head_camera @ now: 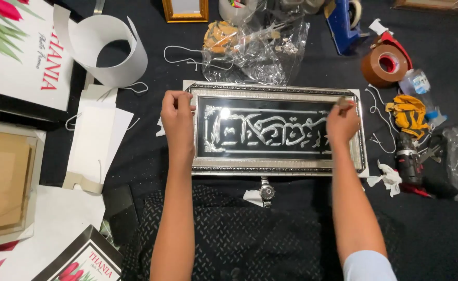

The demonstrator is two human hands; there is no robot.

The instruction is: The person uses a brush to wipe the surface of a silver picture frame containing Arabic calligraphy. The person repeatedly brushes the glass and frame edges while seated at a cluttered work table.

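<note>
While both forearms reach away from the near edge, a wristwatch (266,191) is seen lying on the dark cloth just near of the silver frame (278,129), beside a scrap of white paper. The frame lies flat in the middle of the dark surface, long side running left to right, with its black glass panel and silver ornamental lettering facing up. The left hand (177,117) is closed on the frame's left end, fingers curled over the moulding. The right hand (342,120) is pinched shut on a small object (342,102) held against the far right part of the frame; what the object is cannot be told.

Judged from how things lie, the frame looks assembled and whole, and only handling at its right end appears to be in hand.

To the right, a cordless drill (410,162) and yellow cord are set down, apart from the hands. Farther off, a roll of brown tape (385,65), a blue tape dispenser (343,23) and a clear plastic bag (262,47) are laid out, with a curled white paper strip (111,49) at the far left.
</note>
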